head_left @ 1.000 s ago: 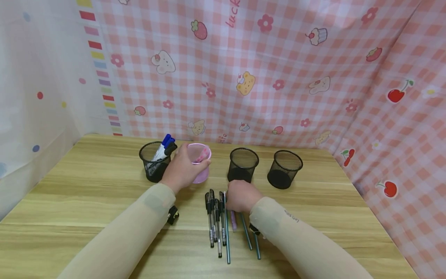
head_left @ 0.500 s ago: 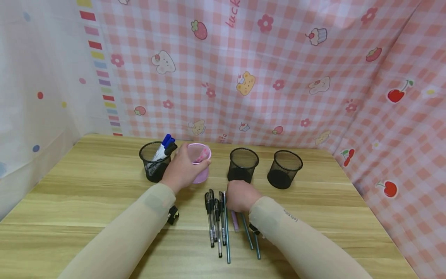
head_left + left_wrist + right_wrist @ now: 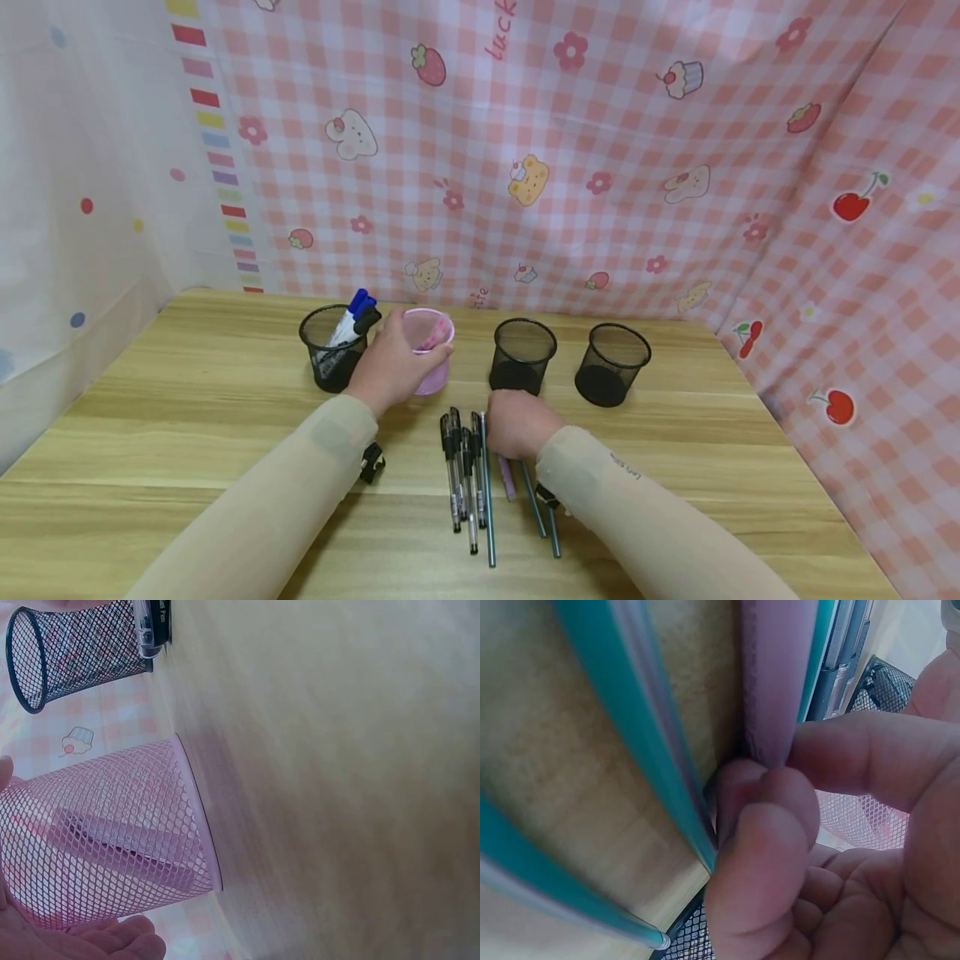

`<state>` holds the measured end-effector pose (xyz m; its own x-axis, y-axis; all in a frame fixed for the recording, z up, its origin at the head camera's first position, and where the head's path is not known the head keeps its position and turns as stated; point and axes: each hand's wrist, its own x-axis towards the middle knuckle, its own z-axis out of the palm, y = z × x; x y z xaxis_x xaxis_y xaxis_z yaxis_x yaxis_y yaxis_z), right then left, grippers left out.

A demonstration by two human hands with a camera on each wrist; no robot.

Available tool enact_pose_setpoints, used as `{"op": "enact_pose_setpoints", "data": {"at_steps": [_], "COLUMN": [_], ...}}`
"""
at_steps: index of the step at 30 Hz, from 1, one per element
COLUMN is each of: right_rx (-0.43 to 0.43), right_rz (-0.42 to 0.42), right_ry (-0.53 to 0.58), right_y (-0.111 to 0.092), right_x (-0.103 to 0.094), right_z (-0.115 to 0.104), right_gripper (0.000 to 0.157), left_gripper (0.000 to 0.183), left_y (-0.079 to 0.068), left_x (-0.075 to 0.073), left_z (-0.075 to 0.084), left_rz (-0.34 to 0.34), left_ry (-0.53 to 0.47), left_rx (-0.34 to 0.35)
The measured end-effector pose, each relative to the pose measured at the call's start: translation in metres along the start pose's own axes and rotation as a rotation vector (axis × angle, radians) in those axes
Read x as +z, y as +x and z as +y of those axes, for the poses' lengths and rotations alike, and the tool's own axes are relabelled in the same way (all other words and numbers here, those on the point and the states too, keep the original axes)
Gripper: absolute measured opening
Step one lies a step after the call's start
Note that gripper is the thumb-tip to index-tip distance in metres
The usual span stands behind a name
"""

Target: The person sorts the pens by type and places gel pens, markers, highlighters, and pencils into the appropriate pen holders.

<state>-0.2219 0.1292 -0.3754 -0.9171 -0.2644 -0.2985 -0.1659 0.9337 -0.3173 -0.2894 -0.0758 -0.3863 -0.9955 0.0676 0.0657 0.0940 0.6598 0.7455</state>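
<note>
1 purple pen (image 3: 778, 671) in right hand (image 3: 522, 425)

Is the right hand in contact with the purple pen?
Touching. The right wrist view shows the right hand pinching the purple pen at one end.

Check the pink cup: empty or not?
Not empty: the pink cup holds at least one pink pen, visible in its opening (head view) and through its mesh (left wrist view).
</note>
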Motion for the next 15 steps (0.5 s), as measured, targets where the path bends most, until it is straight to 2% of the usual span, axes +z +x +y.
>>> {"op": "enact_pose_setpoints", "data": {"at_steps": [4, 9, 15], "right_rx": [-0.003, -0.007, -0.001], "right_rz": [0.009, 0.033, 0.077], "right_ry": [0.001, 0.008, 0.077], "right_y": [-0.0003, -0.0006, -0.0021], "right_x": [0.0002, -0.0005, -0.0021], "right_z": [0.0015, 0.0034, 0.0046], "right_gripper": [0.008, 0.024, 0.026], "left_gripper": [0.103, 0.105, 0.105], "left_y": [-0.0018, -0.0037, -0.0033], "left_x": [-0.001, -0.0025, -0.0019], "left_z": [0.0014, 0.0023, 0.0023], "left_rz": [0.001, -0.005, -0.01], "left_ry": [0.002, 0.007, 0.007], "left_rx": [-0.002, -0.004, -0.014]}}
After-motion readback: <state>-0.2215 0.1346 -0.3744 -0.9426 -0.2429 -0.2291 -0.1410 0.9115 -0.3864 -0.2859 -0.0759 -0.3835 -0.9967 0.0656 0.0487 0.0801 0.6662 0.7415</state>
